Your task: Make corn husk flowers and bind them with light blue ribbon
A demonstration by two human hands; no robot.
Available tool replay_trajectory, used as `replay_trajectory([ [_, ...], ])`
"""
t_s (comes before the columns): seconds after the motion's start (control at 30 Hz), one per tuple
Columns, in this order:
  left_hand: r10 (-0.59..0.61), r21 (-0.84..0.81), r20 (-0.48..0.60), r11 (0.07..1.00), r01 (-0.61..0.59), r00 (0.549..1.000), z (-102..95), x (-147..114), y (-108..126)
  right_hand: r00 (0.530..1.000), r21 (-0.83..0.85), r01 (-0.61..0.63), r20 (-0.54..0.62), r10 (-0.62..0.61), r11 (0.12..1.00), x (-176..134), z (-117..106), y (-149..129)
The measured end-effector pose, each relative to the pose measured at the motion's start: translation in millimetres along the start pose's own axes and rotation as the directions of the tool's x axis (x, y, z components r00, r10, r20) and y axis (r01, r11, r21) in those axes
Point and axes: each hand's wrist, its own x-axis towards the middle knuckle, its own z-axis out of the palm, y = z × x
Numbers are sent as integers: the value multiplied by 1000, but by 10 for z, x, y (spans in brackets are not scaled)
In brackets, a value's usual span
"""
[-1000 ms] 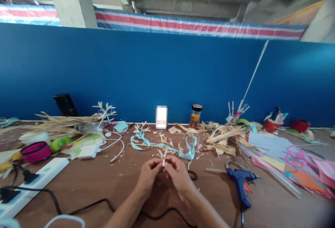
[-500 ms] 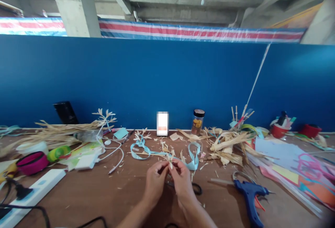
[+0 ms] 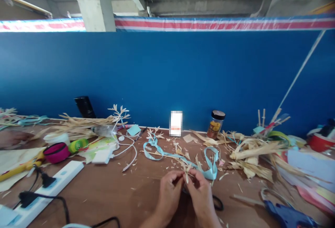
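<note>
My left hand [image 3: 171,189] and my right hand [image 3: 200,191] meet over the front middle of the table, fingertips pinched together. Between them is a small flower of pale dried husk strips [image 3: 187,173], its pointed tips sticking up past my fingers. Its lower part is hidden by my hands. Just beyond lies a looped light-blue ribbon [image 3: 213,167]. Partly behind my right hand, a pair of scissors shows its black handle [image 3: 218,203]. A finished-looking husk flower [image 3: 155,134] rests farther back by the ribbon.
A blue glue gun [image 3: 286,214] lies at the right, near a pile of dried husks [image 3: 251,154]. A black-lidded jar [image 3: 216,123] stands by the blue partition [image 3: 167,71]. On the left are a white power strip [image 3: 62,179] and another person's hand [image 3: 17,139].
The view has turned left, so everything sits farther right in the picture, and another person's hand now shows at the far left. My hands keep their pinch on the husk flower.
</note>
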Motion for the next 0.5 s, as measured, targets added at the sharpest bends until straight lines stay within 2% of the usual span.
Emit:
replay_trajectory([
  [0.13, -18, 35, 15, 999, 18, 1000, -7, -8, -21, 999, 9, -40, 8, 39, 999, -3, 3, 18],
  [0.33, -13, 180, 38, 984, 6, 999, -18, -38, -23, 997, -3, -78, -1, 78, 997, 14, 3, -26],
  [0.5, -37, 192, 68, 981, 24, 997, -22, -39, 2, 993, -2, -121, 14, 121, 993, 10, 6, -41],
])
